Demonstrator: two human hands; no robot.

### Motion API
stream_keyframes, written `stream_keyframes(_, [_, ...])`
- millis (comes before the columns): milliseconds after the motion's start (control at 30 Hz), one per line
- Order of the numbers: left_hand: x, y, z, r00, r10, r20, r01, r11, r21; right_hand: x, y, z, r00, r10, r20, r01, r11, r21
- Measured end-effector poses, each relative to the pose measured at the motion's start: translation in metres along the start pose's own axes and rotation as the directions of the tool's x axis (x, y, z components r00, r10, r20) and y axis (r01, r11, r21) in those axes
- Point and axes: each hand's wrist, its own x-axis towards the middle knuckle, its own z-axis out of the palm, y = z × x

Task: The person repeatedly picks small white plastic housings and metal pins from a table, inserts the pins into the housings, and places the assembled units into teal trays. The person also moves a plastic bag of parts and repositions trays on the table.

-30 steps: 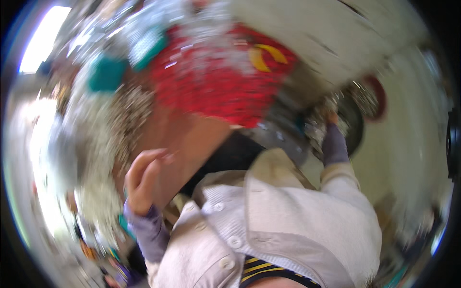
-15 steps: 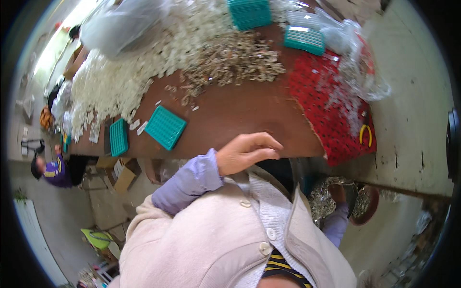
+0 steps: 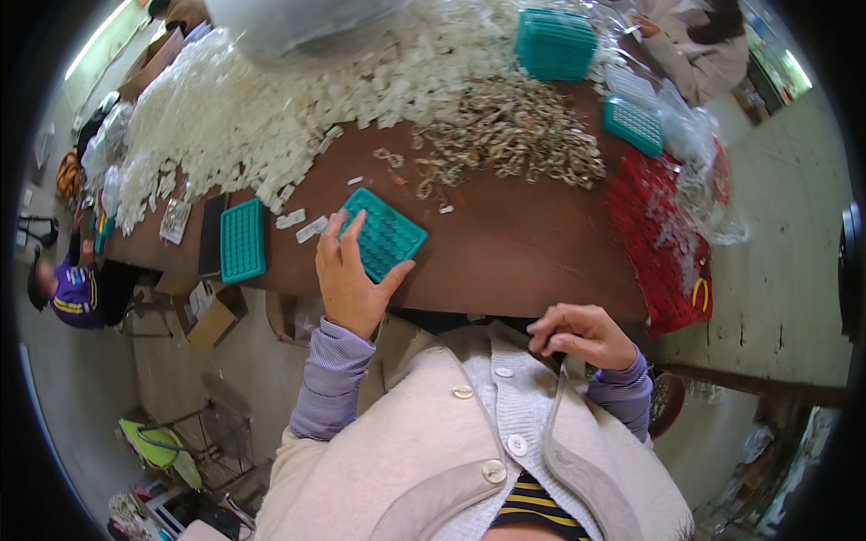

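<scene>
My left hand (image 3: 354,287) reaches over a teal tray (image 3: 390,233) with rows of small compartments. Its fingers are spread, the fingertips at the tray's left side and the thumb by its near corner; whether they press on it I cannot tell. My right hand (image 3: 588,337) is held just off the table's near edge, fingers curled toward the thumb. Anything in those fingers is too small or hidden to make out. A second teal tray (image 3: 243,240) lies to the left, with white slips (image 3: 311,229) between the two. Farther back is a heap of small metallic, ring-like pieces (image 3: 514,131).
A wide heap of small clear packets (image 3: 271,117) spreads across the far left of the brown table (image 3: 505,243). Stacked teal trays (image 3: 556,43) stand at the back. Yellow-handled pliers (image 3: 700,294) lie on red cloth (image 3: 654,243) at right. Another person (image 3: 77,288) sits far left.
My left hand has moved left onto the tray and spread its fingers. My right hand has come up from the container of shiny pieces beside me to the table's edge. The view has shifted.
</scene>
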Motion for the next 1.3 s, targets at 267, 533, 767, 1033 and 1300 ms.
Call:
stream_keyframes(267, [-0.001,-0.032,-0.008,0.949,0.099,0.299,-0.122,0.991,0.060,0.095,-0.019,0.035,0.982,-0.170,0.081,0.181,0.973,-0.147])
stream_keyframes(533, [-0.016,-0.024,-0.011,0.993,-0.091,0.079,0.098,0.991,-0.093,0.163,0.002,0.069,0.925,-0.273,-0.265,0.094,0.838,-0.537])
stream_keyframes(767, [-0.027,-0.013,0.009,0.942,-0.296,0.156,0.320,0.934,-0.158,0.166,0.021,0.085,0.871,-0.402,-0.282,0.164,0.779,-0.605])
stream_keyframes(1033, [-0.002,-0.015,0.017,0.905,-0.299,0.303,0.416,0.770,-0.483,0.151,0.024,0.071,0.803,-0.458,-0.381,0.261,0.846,-0.465])
stream_keyframes(1300, [0.004,0.000,0.027,0.987,-0.143,0.078,0.140,0.989,0.045,0.166,0.025,0.072,0.835,-0.337,-0.434,0.263,0.939,-0.224])
